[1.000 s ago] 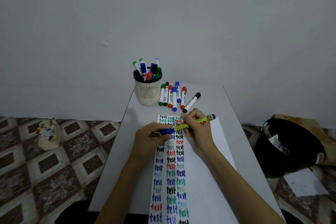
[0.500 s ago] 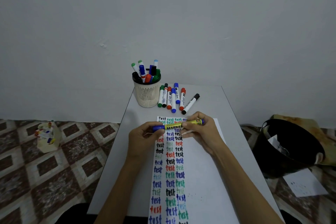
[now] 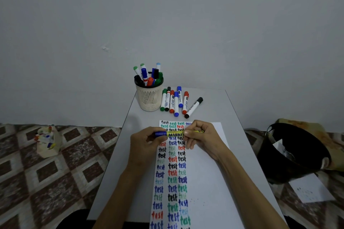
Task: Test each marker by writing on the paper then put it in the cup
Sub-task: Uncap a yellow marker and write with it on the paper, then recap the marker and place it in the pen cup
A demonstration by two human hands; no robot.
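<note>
A yellow marker (image 3: 176, 133) with a blue cap lies level between both hands, just above the top of the paper (image 3: 204, 182). My left hand (image 3: 144, 145) pinches its blue cap end. My right hand (image 3: 202, 138) grips the yellow barrel. The paper carries three columns of the word "test" in several colours. A cream mesh cup (image 3: 149, 98) stands at the table's far left, full of capped markers. Beside it several loose markers (image 3: 176, 102) lie in a row on the table.
The small grey table (image 3: 234, 121) stands against a plain wall. A black bin (image 3: 292, 152) sits on the floor to the right with a loose sheet (image 3: 310, 189) in front of it. A small cloth bag of items (image 3: 47, 140) rests on the patterned floor at left.
The marker has swung from tilted to level and shifted left. Both hands stayed on it and closed in toward each other.
</note>
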